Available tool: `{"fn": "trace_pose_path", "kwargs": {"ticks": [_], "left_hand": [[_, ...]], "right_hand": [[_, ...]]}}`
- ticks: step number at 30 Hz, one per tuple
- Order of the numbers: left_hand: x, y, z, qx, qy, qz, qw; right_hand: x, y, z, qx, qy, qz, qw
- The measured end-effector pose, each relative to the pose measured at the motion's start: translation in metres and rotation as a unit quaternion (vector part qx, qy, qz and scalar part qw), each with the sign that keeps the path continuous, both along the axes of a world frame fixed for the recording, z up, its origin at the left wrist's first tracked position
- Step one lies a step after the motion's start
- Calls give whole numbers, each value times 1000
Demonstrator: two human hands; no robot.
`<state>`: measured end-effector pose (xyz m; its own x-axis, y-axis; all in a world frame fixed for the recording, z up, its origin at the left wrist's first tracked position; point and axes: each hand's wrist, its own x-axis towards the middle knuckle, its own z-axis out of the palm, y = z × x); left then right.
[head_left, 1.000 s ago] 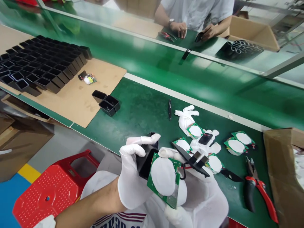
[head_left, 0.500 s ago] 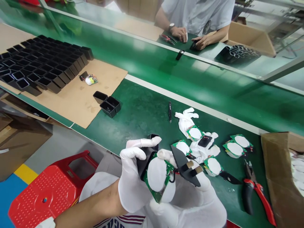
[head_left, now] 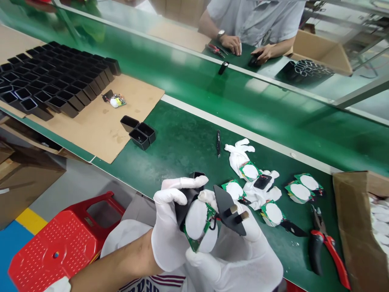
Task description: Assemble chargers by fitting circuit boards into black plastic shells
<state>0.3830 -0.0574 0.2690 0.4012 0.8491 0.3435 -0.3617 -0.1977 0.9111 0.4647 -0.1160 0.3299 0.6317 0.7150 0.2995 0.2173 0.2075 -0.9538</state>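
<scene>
My left hand [head_left: 170, 235], in a white glove, is wrapped round a black plastic case [head_left: 184, 202] held tilted above the bench's near edge. In my gloved right hand [head_left: 252, 259] is a green circuit board [head_left: 194, 243] with round white pads on both sides. The board's left end sits at the case's mouth; how far inside it is, I cannot tell. A black end plate [head_left: 225, 207] with metal prongs hangs from the board by wires, against my right fingers. Several similar padded boards [head_left: 272, 213] lie to the right, some on white gloves [head_left: 238, 156].
Red-handled pliers [head_left: 319, 239] and a cardboard box [head_left: 352, 219] are at the right. Tweezers [head_left: 218, 144] lie mid-bench. Black cases [head_left: 142, 134] stand at the left, with many more on cardboard behind. A red stool [head_left: 54, 243] is below. Across the divider, a co-worker's hands [head_left: 263, 52] handle something black.
My right hand has moved left with the circuit board and its end plate, bringing the board closer to the case. My left hand stays nearly still. The co-worker's hand with the black object shifted slightly right.
</scene>
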Motion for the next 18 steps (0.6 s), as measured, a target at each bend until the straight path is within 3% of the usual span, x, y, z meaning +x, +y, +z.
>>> {"fn": "trace_pose_path", "kwargs": {"ticks": [8,11,18], "left_hand": [[6,-1,-5,28,-11,41,999],[3,0,-3,26,-4,30,999],[5,-8,-8,-41,-1,33,999]], "right_hand": [[-1,-1,-1,-17,20,18,999],[-1,-1,-3,-28,15,19,999],[5,-4,-13,-32,-95,-10,995]]}}
